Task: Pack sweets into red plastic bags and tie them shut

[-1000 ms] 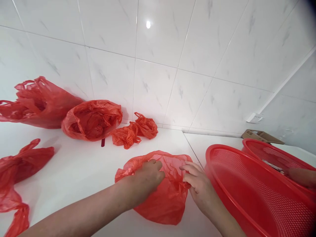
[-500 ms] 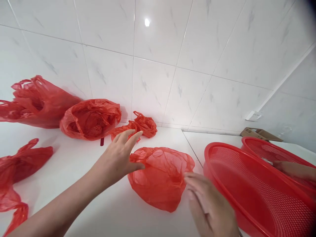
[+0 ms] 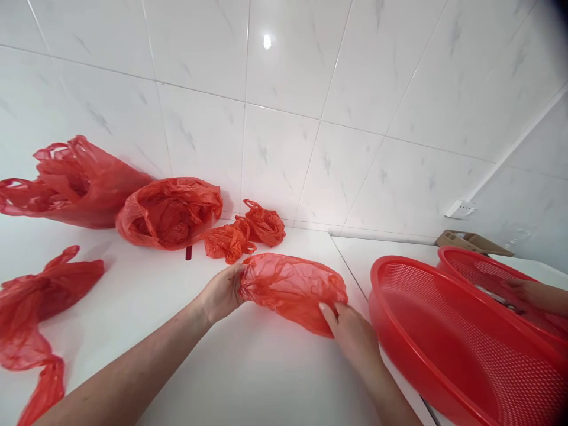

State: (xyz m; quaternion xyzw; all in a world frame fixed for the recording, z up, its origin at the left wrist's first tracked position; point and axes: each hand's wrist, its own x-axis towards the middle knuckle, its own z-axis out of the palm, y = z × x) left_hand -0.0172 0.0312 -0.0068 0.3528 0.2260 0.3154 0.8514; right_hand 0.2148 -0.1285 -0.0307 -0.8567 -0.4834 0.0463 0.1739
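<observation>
A crumpled red plastic bag (image 3: 293, 289) hangs just above the white counter (image 3: 248, 367), held from both sides. My left hand (image 3: 222, 293) is closed on its left end. My right hand (image 3: 350, 334) grips its lower right edge, thumb on top. The bag is stretched between the two hands. Right beside my right hand stands a large red perforated basket (image 3: 461, 349).
More red plastic bags lie along the tiled wall: a big one (image 3: 75, 183), a round one (image 3: 171, 213), two small knotted ones (image 3: 244, 234), another (image 3: 35, 302) at the left. A second red basket (image 3: 488, 272) holds another person's hand (image 3: 528, 293). A cardboard box (image 3: 473, 241) sits behind.
My left hand came back from reaching toward the small bags and took the bag's left end. My right hand gripped its right edge. The bag rose off the counter and is pulled wide.
</observation>
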